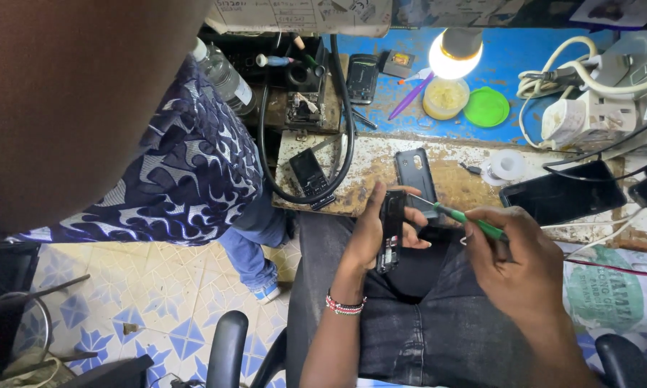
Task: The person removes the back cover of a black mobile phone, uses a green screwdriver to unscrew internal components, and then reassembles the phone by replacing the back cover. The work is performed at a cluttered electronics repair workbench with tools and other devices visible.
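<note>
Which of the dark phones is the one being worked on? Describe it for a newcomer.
Start at the lit bulb over the blue bench, then drop to the person's lap. The slim black opened phone stands upright in the left hand. Unlike the phones on the bench, it is held, with a green-handled screwdriver touching it.

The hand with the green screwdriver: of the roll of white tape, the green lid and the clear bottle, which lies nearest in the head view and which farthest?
From the right hand:
1. Roll of white tape, nearest, on the worn bench edge just above the hand.
2. Green lid, farther back on the blue bench top, beside the lamp.
3. Clear bottle, farthest, far left by the patterned sleeve.
</note>
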